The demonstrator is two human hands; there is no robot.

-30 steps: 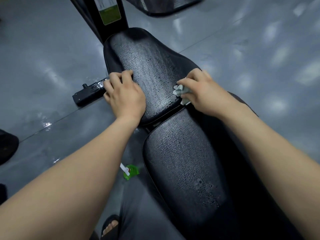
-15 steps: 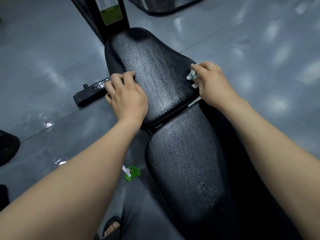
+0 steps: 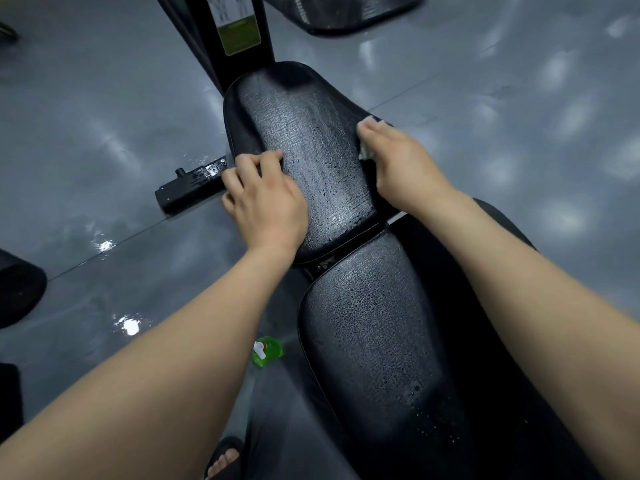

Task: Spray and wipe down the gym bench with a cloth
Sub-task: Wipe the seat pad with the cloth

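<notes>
Two hands: both on the seat pad (image 3: 311, 150), one at each side edge.
Right fingers (image 3: 372, 128): curled down over the seat pad's right edge, tips hidden behind the rim.
Cloth (image 3: 366, 154): bunched under the right hand (image 3: 398, 168) against the seat pad's right edge. Only a small pale fold shows below the fingers.
Left fingers (image 3: 252, 161): bent, the first two lying on the seat pad's top and the others hooked down its left side. Thumb not visible.
Left hand (image 3: 266, 199): grips the seat pad's left edge, with the wrist over the near left corner.
Seat pad surface: black and textured. Fine droplets show through the middle and toward the near end.
Back pad (image 3: 374, 341): long and black, butted up to the near end of the seat pad across a narrow gap. Beads of liquid lie on it.
Spray bottle (image 3: 268, 351): green with a white nozzle, on the floor (image 3: 104, 98) nearer than the seat pad and to its left. The fill level cannot be read.
Upright post (image 3: 239, 26): black with a green-and-white label, rising from the seat pad's far end.
Base bar (image 3: 187, 185): black, on the floor just left of the seat pad.
Floor: grey and glossy, with wet spots left of the seat pad.
Sandalled foot (image 3: 225, 459): at the bottom edge, well nearer than the seat pad.
</notes>
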